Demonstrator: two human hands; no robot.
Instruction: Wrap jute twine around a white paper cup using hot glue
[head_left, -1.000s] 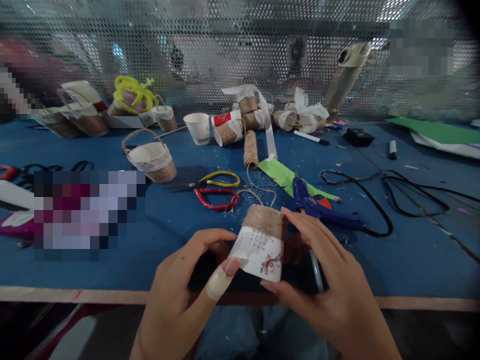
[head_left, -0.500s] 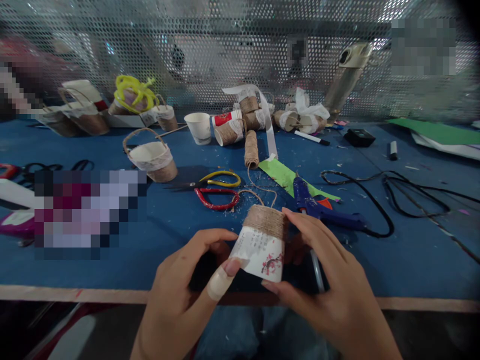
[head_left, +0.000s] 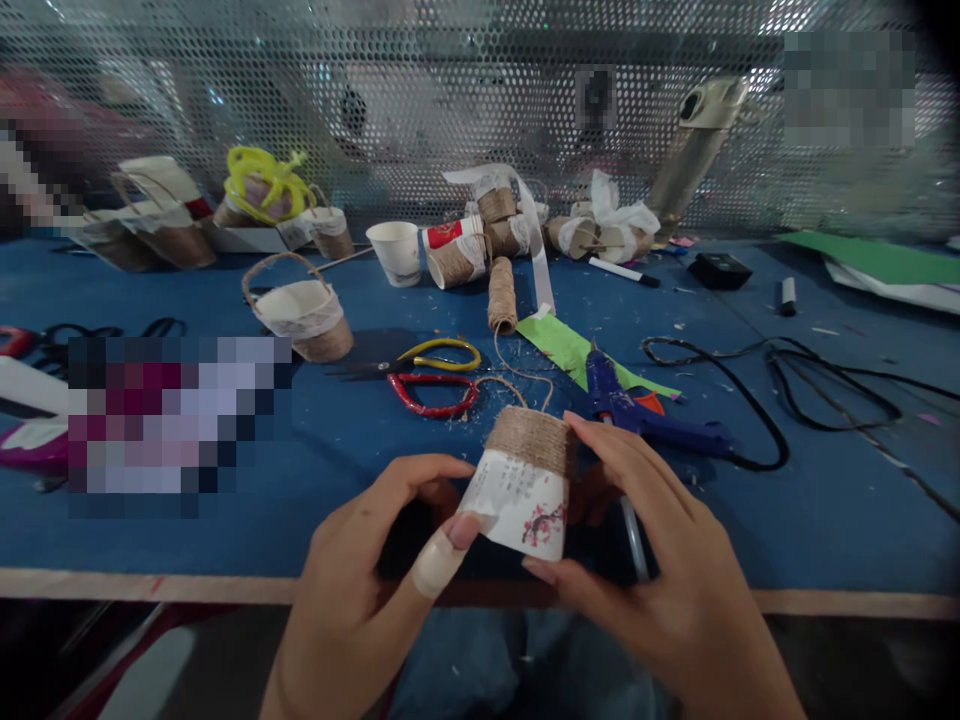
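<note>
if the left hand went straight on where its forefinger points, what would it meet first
The paper cup: the forefinger of the left hand points at its side and seems to touch it. Past the cup, the right hand looks next in line, though depth is unclear.

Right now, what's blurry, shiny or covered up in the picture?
In the head view, the white paper cup wrapped in brown twine looks fairly clear; in the head view, the grey perforated metal screen is hazy, with bright glints at upper right; in the head view, square blocks cover patches, the biggest at left.
</note>
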